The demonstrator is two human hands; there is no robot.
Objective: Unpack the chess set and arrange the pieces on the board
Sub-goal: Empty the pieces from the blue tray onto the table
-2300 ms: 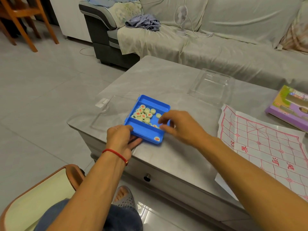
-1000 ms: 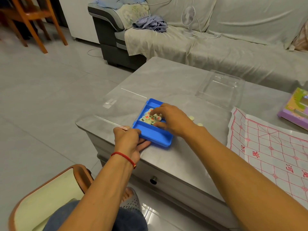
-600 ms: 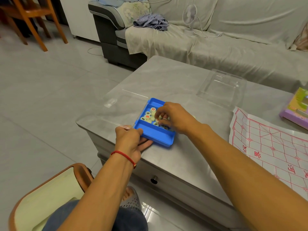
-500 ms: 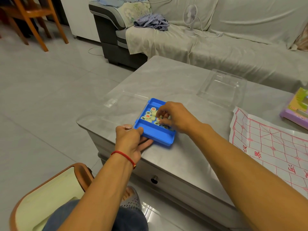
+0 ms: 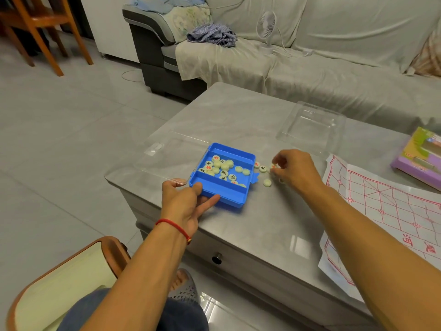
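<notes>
Grey tile floor (image 5: 59,130), covered sofa (image 5: 334,68), wooden chair (image 5: 40,27).

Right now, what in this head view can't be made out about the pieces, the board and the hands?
- Right hand: its curled fingers hide how many pieces they hold.
- Tray: its near wall covers some pieces, so no count.
- Face-down or blurred pieces on the table: characters unreadable.
- Board: cut by the right edge and the right forearm.
- Left hand: its palm side is hidden.
</notes>
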